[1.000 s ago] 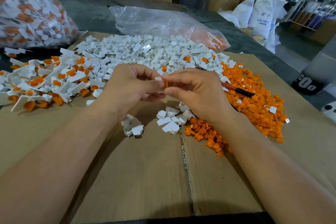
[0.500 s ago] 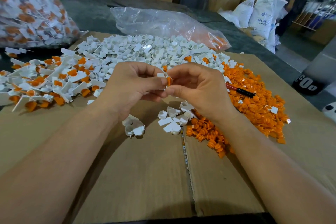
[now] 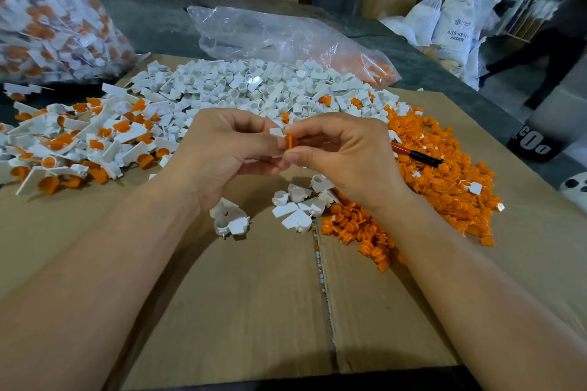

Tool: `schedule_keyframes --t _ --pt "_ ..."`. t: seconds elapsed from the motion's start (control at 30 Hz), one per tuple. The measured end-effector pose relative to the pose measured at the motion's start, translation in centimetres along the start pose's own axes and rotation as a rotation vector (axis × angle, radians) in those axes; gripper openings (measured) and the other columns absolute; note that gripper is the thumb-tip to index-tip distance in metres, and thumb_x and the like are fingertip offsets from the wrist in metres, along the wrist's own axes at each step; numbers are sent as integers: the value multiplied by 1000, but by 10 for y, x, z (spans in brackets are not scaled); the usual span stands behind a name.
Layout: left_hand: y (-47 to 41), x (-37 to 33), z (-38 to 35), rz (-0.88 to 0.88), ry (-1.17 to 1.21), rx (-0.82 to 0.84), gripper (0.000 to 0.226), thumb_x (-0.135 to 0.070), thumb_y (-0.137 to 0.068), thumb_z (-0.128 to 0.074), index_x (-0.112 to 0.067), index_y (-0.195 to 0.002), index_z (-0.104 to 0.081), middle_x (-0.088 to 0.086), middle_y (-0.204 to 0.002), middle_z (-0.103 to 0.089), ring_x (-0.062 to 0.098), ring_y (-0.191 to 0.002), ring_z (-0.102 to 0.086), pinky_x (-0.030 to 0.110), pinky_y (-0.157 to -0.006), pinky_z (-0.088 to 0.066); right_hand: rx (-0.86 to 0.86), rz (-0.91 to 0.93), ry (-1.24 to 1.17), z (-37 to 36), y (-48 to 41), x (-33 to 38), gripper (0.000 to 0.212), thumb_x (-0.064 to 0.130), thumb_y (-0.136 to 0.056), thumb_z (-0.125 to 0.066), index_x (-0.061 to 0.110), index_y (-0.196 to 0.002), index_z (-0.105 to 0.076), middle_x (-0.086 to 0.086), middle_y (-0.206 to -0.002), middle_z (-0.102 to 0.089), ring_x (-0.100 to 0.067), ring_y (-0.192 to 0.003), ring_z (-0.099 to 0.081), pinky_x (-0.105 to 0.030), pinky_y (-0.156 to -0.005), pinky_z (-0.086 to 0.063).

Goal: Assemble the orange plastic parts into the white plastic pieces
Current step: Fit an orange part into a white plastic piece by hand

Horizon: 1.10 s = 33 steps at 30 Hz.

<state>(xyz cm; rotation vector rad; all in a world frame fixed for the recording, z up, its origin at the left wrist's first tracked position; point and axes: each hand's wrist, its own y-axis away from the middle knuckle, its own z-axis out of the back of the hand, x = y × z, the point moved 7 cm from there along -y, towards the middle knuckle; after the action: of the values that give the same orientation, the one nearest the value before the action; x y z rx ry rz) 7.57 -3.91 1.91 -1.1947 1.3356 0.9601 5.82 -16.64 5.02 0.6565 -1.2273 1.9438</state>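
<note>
Above the cardboard, the right hand pinches an orange part against the white piece the left hand grips (mostly hidden); seating it probably needs a firm push.

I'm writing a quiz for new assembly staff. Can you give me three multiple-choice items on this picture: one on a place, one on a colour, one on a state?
1. Where does the pen lie? A on the orange pile; B in a cup; C on a chair.
2. What colour is the part that the right hand pinches? A blue; B orange; C green.
3. The left hand is: A flat and open; B holding a white piece; C a bare fist.
Answers: 1 A, orange parts lie under and around it; 2 B, orange shows between the fingertips; 3 B, white plastic shows in its grip.
</note>
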Motion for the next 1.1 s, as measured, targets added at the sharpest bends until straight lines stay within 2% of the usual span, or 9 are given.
schedule_keyframes --t 0.1,0.17,0.23,0.4,0.5,0.63,0.73,0.9,1.1 --pt "0 0 0 -7 -19 -11 25 -12 -51 -71 0 -71 -63 8 -55 -65 16 -49 -64 18 -46 -50 14 -13 -1 0 0 -2 30 3 -70 -75 21 -92 -65 10 -78 -66 -2 -75 -67 -18 -74 -54" --pt "-1 -1 1 -12 -22 -27 17 -6 -57 -72 0 -70 -63 6 -55 -65 15 -48 -63 18 -46 -49 7 -40 6 0 -1 -4 41 7 -66 -78 32 -92 -61 15 -82 -64 0 -78 -65 -20 -76 -54" --pt "-1 -2 3 -15 -20 -33 9 1 -64 -70 -2 -68 -63 5 -57 -66 15 -49 -63 17 -45 -49 8 -69 5 0 -2 -5 49 9 -62 -81 36 -96 -57 15 -84 -63 1 -80 -64 -22 -79 -54" --pt "-1 -5 3 -22 -23 -35 10 5 -70 -68 -3 -68 -64 5 -57 -66 14 -48 -63 17 -45 -48 32 -104 0 -2 -2 -5 46 12 -63 -80 29 -100 -59 14 -88 -64 -3 -83 -66 -23 -82 -54" --pt "-1 -4 3 -6 -43 -33 8 4 -72 -67 -3 -70 -64 4 -55 -65 12 -47 -62 16 -43 -46 49 -115 -34 -3 -2 -4 43 6 -66 -77 20 -104 -62 6 -89 -66 -7 -84 -66 -23 -81 -54" --pt "-3 -1 7 49 -36 -70 10 2 -72 -68 -6 -70 -63 1 -53 -63 10 -43 -58 14 -40 -39 36 -80 -37 -1 -2 -2 46 -4 -73 -71 26 -106 -58 12 -89 -64 0 -81 -65 -17 -77 -52" --pt "-2 0 9 64 -28 -85 10 2 -71 -68 -6 -71 -63 0 -51 -62 10 -42 -56 13 -40 -38 35 -58 -30 -2 -1 -2 47 -5 -74 -69 27 -106 -57 12 -90 -63 -2 -81 -65 -18 -77 -53" --pt "-2 0 7 73 -32 -76 9 2 -71 -69 -6 -70 -63 0 -51 -61 10 -41 -54 13 -40 -38 46 -15 -30 -2 -1 -1 44 -6 -74 -68 33 -92 -61 19 -84 -65 1 -78 -66 -18 -76 -53" --pt "-1 1 4 76 -38 -52 10 2 -68 -70 -5 -68 -63 2 -52 -61 10 -41 -54 13 -39 -37 14 1 -13 -3 -1 -1 39 -1 -72 -71 34 -86 -61 17 -80 -64 2 -74 -65 -15 -71 -52"
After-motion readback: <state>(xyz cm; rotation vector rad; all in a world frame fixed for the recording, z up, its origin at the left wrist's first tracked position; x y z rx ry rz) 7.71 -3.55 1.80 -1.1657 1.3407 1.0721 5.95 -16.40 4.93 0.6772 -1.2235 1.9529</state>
